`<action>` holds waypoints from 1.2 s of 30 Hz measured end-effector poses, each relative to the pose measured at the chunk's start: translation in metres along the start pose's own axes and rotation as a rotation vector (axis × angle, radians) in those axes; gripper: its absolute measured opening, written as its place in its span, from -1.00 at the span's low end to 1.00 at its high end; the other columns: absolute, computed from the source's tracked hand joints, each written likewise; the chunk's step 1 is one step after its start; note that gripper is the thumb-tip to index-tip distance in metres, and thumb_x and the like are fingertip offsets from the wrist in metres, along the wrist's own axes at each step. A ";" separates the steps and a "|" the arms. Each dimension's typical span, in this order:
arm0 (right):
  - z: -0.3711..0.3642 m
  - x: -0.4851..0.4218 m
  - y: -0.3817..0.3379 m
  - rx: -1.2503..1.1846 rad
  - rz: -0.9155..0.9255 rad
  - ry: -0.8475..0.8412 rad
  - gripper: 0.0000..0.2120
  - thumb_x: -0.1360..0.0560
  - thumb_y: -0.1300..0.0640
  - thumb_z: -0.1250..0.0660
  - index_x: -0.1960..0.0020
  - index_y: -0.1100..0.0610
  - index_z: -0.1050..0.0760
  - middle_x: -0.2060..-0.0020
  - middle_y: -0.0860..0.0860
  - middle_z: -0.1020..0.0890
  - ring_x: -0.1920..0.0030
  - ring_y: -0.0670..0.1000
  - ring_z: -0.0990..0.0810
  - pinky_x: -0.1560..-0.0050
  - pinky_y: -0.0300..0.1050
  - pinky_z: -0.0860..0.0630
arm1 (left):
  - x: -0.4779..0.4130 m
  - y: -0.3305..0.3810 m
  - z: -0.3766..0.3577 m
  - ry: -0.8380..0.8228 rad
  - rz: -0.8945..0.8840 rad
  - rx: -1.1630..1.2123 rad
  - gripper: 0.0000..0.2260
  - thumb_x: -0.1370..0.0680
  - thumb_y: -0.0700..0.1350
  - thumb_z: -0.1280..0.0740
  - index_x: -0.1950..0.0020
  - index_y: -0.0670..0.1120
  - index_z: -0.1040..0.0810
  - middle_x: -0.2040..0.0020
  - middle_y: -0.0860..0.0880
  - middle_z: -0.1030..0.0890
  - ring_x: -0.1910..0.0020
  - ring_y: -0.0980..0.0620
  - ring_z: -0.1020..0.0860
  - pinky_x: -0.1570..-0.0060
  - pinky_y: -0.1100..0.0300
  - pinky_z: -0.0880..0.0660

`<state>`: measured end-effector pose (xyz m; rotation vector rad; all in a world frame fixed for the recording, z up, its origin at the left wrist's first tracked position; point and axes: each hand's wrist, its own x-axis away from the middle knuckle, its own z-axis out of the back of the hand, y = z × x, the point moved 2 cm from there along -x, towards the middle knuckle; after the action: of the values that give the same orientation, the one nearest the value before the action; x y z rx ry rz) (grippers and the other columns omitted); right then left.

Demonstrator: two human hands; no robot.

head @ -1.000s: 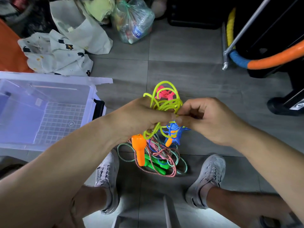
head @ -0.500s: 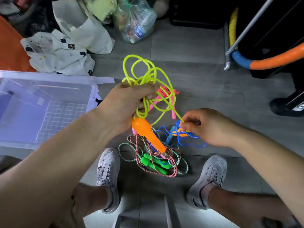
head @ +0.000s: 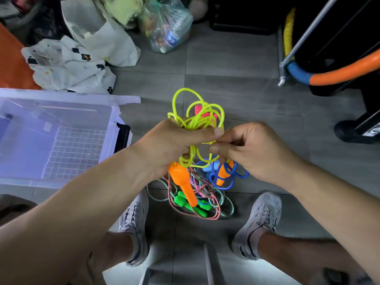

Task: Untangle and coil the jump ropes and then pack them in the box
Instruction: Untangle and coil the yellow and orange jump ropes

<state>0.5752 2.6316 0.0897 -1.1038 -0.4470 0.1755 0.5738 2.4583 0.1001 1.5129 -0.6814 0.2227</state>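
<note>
Left hand grips the yellow rope mid-frame; right hand pinches one strand. Best draw it gently, loops even.

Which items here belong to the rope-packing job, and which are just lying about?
Job: yellow rope held by left hand and right hand, orange handle, tangled ropes, clear box.
Lying about: plastic bag, white cloth, orange padded bar.

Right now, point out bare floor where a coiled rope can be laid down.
Bare grey floor lies ahead, bordered by the plastic bag, the metal frame and the clear box; its grid bottom is bare too. Crowded: the rope pile between the shoes, and the cloth bags far left.
</note>
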 end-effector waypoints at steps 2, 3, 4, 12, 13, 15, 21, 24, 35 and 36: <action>-0.003 0.001 -0.001 -0.021 -0.009 0.002 -0.78 -0.46 0.05 -0.49 0.32 0.11 -0.65 0.45 -0.04 -0.65 0.41 -0.16 -0.50 0.34 -0.17 -0.41 | -0.003 0.000 0.000 0.018 -0.002 -0.027 -0.72 -0.47 -0.19 -0.51 0.42 -0.05 -0.58 0.51 0.03 -0.40 0.55 0.10 -0.29 0.48 0.30 -0.24; -0.003 0.001 -0.001 -0.047 -0.019 -0.004 -0.79 -0.45 0.05 -0.49 0.33 0.09 -0.64 0.46 -0.06 -0.64 0.42 -0.20 -0.49 0.34 -0.26 -0.39 | -0.004 0.001 0.000 0.031 -0.005 -0.051 -0.65 -0.49 -0.20 -0.48 0.48 -0.04 -0.53 0.53 0.05 -0.36 0.57 0.12 -0.27 0.51 0.31 -0.23; -0.003 0.002 -0.002 -0.080 -0.029 -0.016 -0.81 -0.44 0.03 -0.49 0.31 0.09 -0.65 0.44 -0.07 -0.65 0.41 -0.20 -0.50 0.32 -0.29 -0.40 | -0.005 0.002 0.001 0.051 -0.014 -0.075 -0.65 -0.49 -0.19 -0.47 0.47 -0.03 -0.50 0.52 0.04 -0.33 0.56 0.11 -0.25 0.51 0.30 -0.22; 0.004 -0.003 0.010 -0.094 -0.019 -0.142 -0.85 -0.44 0.34 -0.51 0.04 0.16 -0.66 0.12 0.04 -0.74 0.05 -0.04 -0.68 -0.15 -0.10 -0.57 | -0.008 0.006 0.013 0.073 -0.040 0.096 -0.77 -0.42 -0.06 -0.52 0.28 -0.13 -0.54 0.31 -0.15 -0.35 0.48 0.04 -0.27 0.43 0.20 -0.18; 0.004 -0.003 0.011 -0.072 -0.013 -0.140 -0.85 -0.44 0.32 -0.52 0.03 0.15 -0.66 0.09 0.01 -0.73 -0.01 -0.02 -0.69 -0.18 -0.08 -0.57 | -0.008 0.006 0.013 0.057 -0.048 0.117 -0.78 -0.40 -0.04 -0.50 0.24 -0.14 -0.55 0.31 -0.14 -0.36 0.47 0.03 -0.27 0.41 0.17 -0.16; 0.003 -0.003 0.013 -0.050 -0.005 -0.123 -0.83 -0.43 0.29 -0.53 0.03 0.10 -0.64 0.08 -0.11 -0.71 -0.08 -0.04 -0.68 -0.17 -0.12 -0.56 | -0.008 0.006 0.014 0.039 -0.054 0.157 -0.79 -0.39 -0.03 -0.49 0.19 -0.14 -0.58 0.31 -0.13 -0.37 0.45 0.02 -0.27 0.40 0.15 -0.13; -0.001 -0.003 0.019 -0.075 -0.027 -0.072 -0.77 -0.42 0.20 -0.57 -0.02 -0.01 -0.65 0.08 -0.04 -0.71 0.04 -0.04 -0.67 0.00 -0.17 -0.55 | -0.005 0.012 0.012 -0.018 -0.061 0.282 -0.80 -0.38 -0.06 -0.42 0.06 -0.12 -0.56 0.38 0.05 -0.46 0.51 0.14 -0.33 0.42 0.22 -0.12; -0.002 -0.002 0.020 0.034 0.044 -0.078 -0.76 -0.42 0.06 -0.53 -0.06 -0.06 -0.61 0.02 -0.12 -0.67 -0.05 -0.16 -0.60 -0.13 -0.27 -0.48 | -0.004 0.010 0.010 -0.061 -0.040 0.332 -0.78 -0.41 -0.06 -0.41 0.01 -0.11 -0.54 0.36 0.06 -0.44 0.49 0.15 -0.31 0.37 0.21 -0.10; -0.022 0.017 0.005 -0.004 0.212 -0.023 -0.71 -0.48 0.02 -0.42 -0.06 -0.09 -0.33 0.13 -0.13 -0.51 0.12 -0.05 -0.55 0.09 -0.20 -0.48 | -0.009 0.017 0.026 -0.085 -0.026 0.391 -0.90 -0.55 -0.11 -0.34 0.00 -0.12 -0.49 0.34 0.07 -0.43 0.44 0.16 -0.29 0.54 0.31 -0.07; -0.022 0.018 0.003 0.027 0.229 -0.011 -0.73 -0.50 0.07 -0.43 -0.05 -0.09 -0.35 0.15 -0.15 -0.53 0.13 -0.07 -0.57 0.10 -0.24 -0.48 | -0.009 0.018 0.027 -0.076 -0.018 0.402 -0.93 -0.54 -0.12 -0.34 0.05 -0.10 -0.50 0.34 0.07 -0.42 0.45 0.16 -0.28 0.54 0.31 -0.05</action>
<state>0.6008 2.6215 0.0833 -1.1268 -0.3261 0.3876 0.5500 2.4360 0.1082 1.9184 -0.7109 0.3026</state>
